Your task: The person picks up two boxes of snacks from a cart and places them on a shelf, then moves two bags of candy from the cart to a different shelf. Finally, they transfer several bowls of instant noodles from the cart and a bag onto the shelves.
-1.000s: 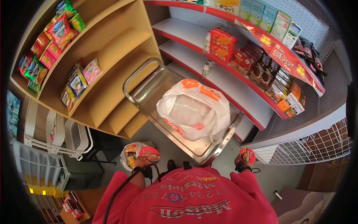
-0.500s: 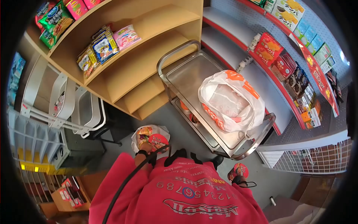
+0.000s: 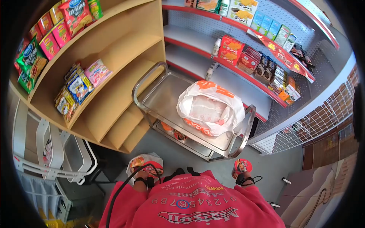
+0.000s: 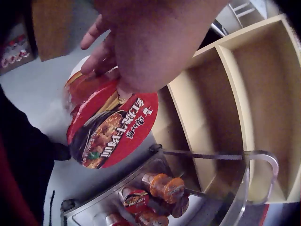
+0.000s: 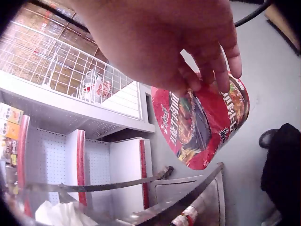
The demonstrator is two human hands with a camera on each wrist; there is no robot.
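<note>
My left hand [image 4: 155, 47] grips a red instant noodle cup [image 4: 113, 132] by its upper edge, with the printed lid facing the camera. In the head view, that hand [image 3: 141, 176] is low at my left side, and a whitish, crinkled bag [image 3: 129, 175] with colourful noodle packaging shows around the cup. My right hand [image 5: 174, 42] holds another red noodle cup [image 5: 200, 122] from above, fingers bent over its rim. At my right side this cup [image 3: 242, 166] hangs over the grey floor. A metal cart [image 3: 159, 91] stands in front of me, carrying a white plastic bag [image 3: 209, 108] with orange print.
Several noodle cups [image 4: 136, 200] stand on the cart's lower deck. Behind it at left are wooden shelves [image 3: 129, 49] with snack packets [image 3: 78, 87]. Red-edged shelves [image 3: 186, 34] at right hold boxes. White wire mesh [image 3: 304, 129] borders the right side.
The head view swung left, then back right, so cart and shelves shifted across it. Both hands stay low at my sides with the noodle cups throughout.
</note>
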